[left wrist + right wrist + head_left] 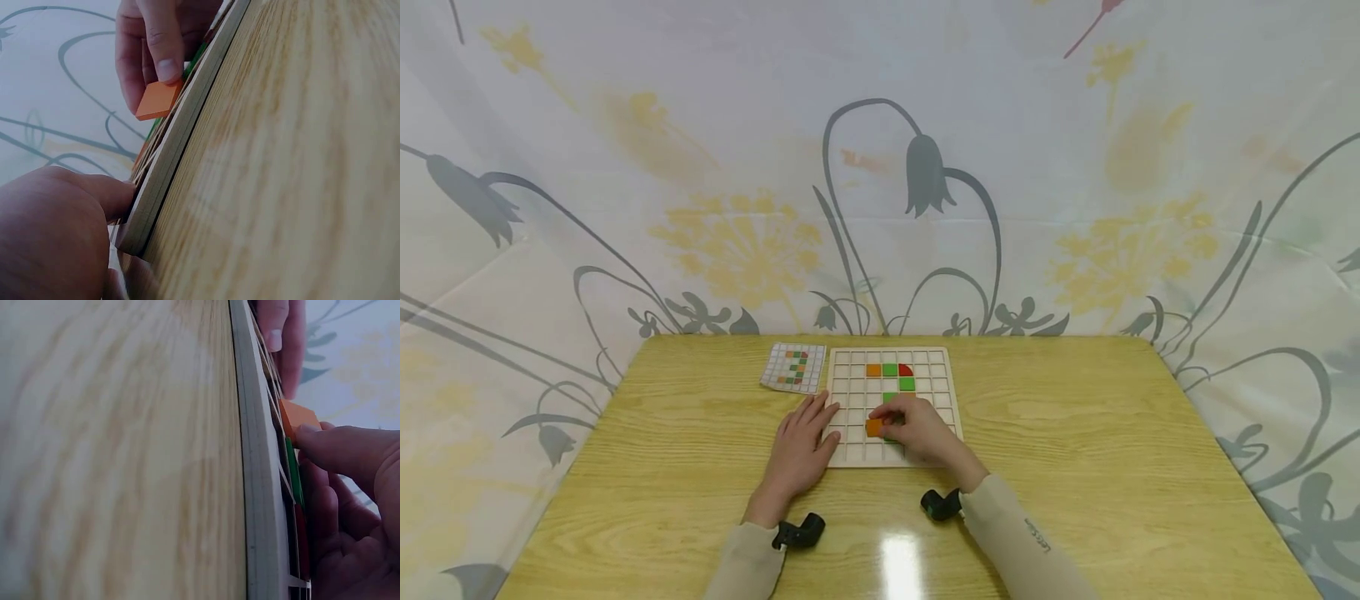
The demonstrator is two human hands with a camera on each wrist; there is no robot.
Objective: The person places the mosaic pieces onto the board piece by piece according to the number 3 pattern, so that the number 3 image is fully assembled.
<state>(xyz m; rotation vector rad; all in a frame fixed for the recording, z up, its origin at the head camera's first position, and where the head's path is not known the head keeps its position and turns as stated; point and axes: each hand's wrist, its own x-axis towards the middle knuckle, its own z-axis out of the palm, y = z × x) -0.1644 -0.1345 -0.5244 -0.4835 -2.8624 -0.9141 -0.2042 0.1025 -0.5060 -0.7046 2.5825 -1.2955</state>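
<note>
My right hand (928, 429) pinches an orange square tile (874, 427) between thumb and fingers, over the lower middle of a pale gridded board (938, 383). In the left wrist view the orange tile (157, 100) is tilted, with one side raised above the grid. My left hand (797, 450) rests at the board's left edge, fingers extended, thumb touching the rim. On the board lie an orange tile (873, 370), green tiles (890, 370) and a red rounded tile (906, 370). My right hand partly hides the lower tiles; the right wrist view shows a green one (294, 472) and a red one (302, 540).
A printed card (775, 367) with a coloured grid pattern lies left of the board, just beyond my left fingertips. The wooden table (1075, 433) extends around both. Behind it hangs a flower-patterned cloth (1037, 250). Black wrist cameras sit at both cuffs.
</note>
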